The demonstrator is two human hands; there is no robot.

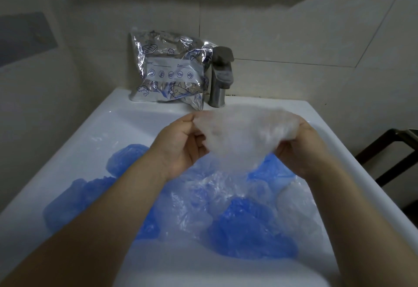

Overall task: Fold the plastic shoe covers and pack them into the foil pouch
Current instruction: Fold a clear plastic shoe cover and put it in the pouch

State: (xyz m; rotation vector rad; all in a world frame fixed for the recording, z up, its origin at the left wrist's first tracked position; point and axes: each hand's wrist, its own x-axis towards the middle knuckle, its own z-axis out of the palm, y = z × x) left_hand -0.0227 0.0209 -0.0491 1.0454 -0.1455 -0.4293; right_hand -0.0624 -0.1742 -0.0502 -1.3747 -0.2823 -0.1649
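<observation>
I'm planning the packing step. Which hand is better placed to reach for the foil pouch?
Probably the left hand: the foil pouch stands behind the sink's left side, nearer to it. The right hand could hold the clear cover.

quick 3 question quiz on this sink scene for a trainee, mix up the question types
1. True or false: both hands grip the clear shoe cover.
2. Where does the foil pouch stand? A) in the basin B) on the sink's back ledge, left of the tap C) on the floor
3. What colours are the loose covers lying in the sink?

Key: 1 true, left hand and right hand hold opposite ends. 2 B. 3 blue covers and clear ones.
</observation>
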